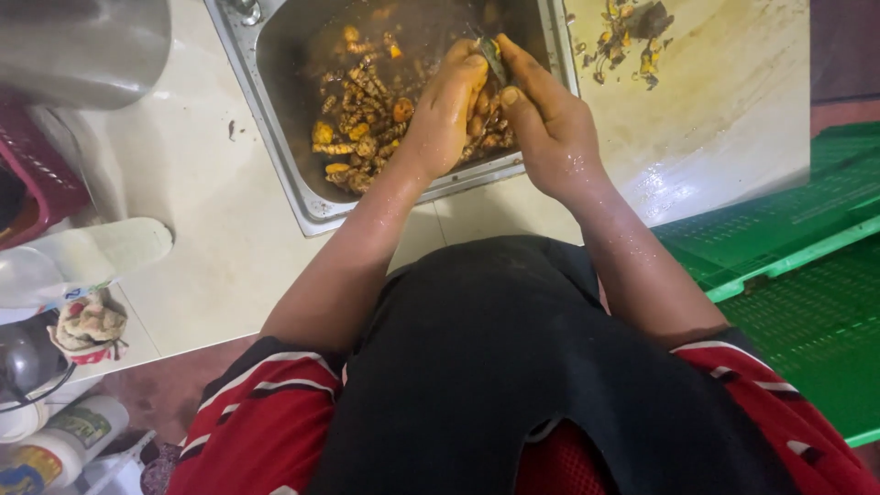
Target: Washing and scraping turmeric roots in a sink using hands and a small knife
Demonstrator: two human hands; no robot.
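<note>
Both wet, yellow-stained hands are held over a stainless steel sink [275,110] that is set into a pale tiled counter [183,229]. The left hand [446,105] is curled closed around a piece of turmeric root, though the piece itself is almost wholly hidden by the fingers. The right hand [548,124] is closed on a small dark blade-like tool [493,57], which is pinched between thumb and forefinger and pressed against the left hand's fingertips; whether it is a knife or a scraper cannot be told. The two hands are touching at the fingertips, above the right half of the basin. Beneath them, a heap of turmeric roots [362,119] is seen lying in brownish water on the sink floor, some pieces peeled to bright orange and others still brown. On the counter just beyond the sink's right rim, a small pile of dark and orange peelings [628,41] is spread. A large metal pot [82,46] is stood at the upper left corner, with a dark red basket [41,174] below it. A crumpled cloth [89,325] is laid near the counter's left edge, and green plastic crates [797,266] are stacked at the right. A black apron over a red striped shirt fills the lower part of the view.
</note>
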